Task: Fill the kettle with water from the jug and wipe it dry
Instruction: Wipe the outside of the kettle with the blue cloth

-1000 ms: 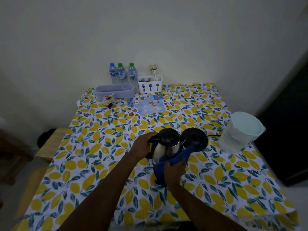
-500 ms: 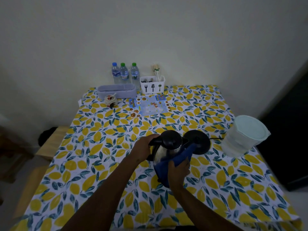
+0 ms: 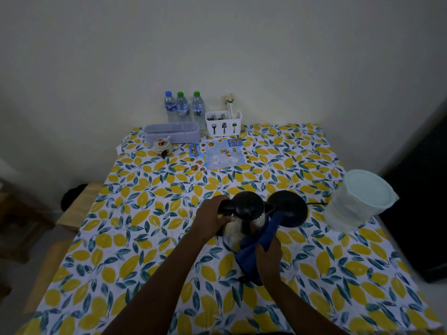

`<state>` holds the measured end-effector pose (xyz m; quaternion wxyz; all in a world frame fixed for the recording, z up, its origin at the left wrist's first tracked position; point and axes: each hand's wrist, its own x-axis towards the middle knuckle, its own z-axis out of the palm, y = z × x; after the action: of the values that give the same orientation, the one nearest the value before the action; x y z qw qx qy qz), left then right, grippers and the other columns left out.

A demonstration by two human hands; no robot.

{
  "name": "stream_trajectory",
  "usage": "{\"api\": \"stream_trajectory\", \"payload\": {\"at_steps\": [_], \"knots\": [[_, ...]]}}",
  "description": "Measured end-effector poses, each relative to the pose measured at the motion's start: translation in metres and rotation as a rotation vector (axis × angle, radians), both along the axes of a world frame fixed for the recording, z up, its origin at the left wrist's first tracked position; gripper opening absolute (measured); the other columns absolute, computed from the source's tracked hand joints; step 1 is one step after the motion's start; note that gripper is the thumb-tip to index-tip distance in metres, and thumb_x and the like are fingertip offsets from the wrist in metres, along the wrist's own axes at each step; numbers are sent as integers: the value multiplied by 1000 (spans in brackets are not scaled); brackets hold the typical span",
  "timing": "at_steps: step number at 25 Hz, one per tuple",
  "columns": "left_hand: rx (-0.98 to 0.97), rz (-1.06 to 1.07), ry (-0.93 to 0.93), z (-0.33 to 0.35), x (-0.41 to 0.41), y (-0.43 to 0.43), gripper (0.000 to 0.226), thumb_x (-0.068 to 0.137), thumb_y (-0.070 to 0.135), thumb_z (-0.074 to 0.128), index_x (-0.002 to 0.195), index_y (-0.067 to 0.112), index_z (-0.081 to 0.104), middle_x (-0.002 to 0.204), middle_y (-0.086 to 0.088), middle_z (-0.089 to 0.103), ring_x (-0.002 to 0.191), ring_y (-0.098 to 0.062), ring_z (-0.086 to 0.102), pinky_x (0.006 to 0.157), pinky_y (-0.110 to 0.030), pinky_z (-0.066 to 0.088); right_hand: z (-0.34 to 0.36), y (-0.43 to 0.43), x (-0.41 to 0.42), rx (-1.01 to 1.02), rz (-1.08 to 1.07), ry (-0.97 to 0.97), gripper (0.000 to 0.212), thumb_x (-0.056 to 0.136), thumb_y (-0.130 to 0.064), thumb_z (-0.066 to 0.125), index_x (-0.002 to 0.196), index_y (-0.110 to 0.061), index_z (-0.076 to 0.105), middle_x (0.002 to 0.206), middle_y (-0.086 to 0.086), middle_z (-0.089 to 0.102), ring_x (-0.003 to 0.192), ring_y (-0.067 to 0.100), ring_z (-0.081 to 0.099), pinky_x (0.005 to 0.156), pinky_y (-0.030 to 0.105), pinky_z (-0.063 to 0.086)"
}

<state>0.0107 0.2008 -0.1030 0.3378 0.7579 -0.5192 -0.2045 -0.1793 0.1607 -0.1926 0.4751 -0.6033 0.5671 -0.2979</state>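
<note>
Clearly the wiping stage is under way: the left hand point(image 3: 210, 217) has its grip wrapped around the black handle of the kettle point(image 3: 244, 218), while the right hand point(image 3: 268, 258) has its grip bunched on a blue cloth point(image 3: 256, 247) pressed to the kettle's near side. To do this well, I judge the left hand should keep the kettle upright and turn it a little at a time, so the cloth reaches every part of the steel wall and the spout without tipping water out. Firm strokes down the wall would likely clear drips best.

The kettle stands on the lemon-print worktop point(image 3: 135, 238), just beside its round black base point(image 3: 289, 209), not on it. It has a black lid, shut, and a shiny steel body. Whether any wet patches remain is too dim to tell. The jug point(image 3: 358, 201), lidded in pale plastic, stands well apart near the right edge.
</note>
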Motion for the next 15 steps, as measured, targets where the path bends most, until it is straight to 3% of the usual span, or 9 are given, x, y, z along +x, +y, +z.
{"api": "stream_trajectory", "payload": {"at_steps": [4, 8, 10, 13, 15], "knots": [[11, 24, 144, -2, 6, -5, 34, 77, 25, 79, 102, 9, 62, 91, -4, 62, 88, -24, 60, 72, -31, 44, 6, -12, -8, -145, 46, 33, 37, 85, 2, 58, 121, 3, 50, 109, 23, 59, 89, 33, 59, 71, 42, 50], [-87, 125, 182, -3, 3, -12, 31, 83, 24, 73, 106, 8, 62, 99, -10, 62, 89, -22, 57, 70, -20, 40, 15, -37, -18, -340, 128, 166, 26, 81, 1, 58, 106, -3, 54, 86, 17, 58, 63, 24, 52, 52, 38, 41], [-140, 171, 189, 0, 7, -20, 29, 84, 23, 72, 105, 7, 62, 101, -11, 62, 90, -22, 56, 72, -22, 40, 13, -49, -25, -370, 204, 306, 36, 83, -2, 58, 119, -1, 53, 101, 25, 61, 72, 30, 57, 56, 42, 48], [-169, 208, 203, 7, 15, -34, 28, 86, 21, 71, 107, 5, 61, 102, -13, 61, 91, -23, 56, 78, -30, 41, 3, -58, -31, -298, 329, 544, 60, 91, -14, 54, 146, -10, 31, 146, 20, 38, 115, 42, 44, 86, 52, 48], [-158, 215, 194, 6, 19, -45, 29, 87, 22, 70, 108, 4, 60, 103, -14, 61, 92, -26, 56, 79, -31, 41, -4, -60, -32, -297, 424, 678, 62, 93, -21, 50, 149, -15, 23, 149, 16, 32, 115, 41, 40, 82, 49, 48]]}}
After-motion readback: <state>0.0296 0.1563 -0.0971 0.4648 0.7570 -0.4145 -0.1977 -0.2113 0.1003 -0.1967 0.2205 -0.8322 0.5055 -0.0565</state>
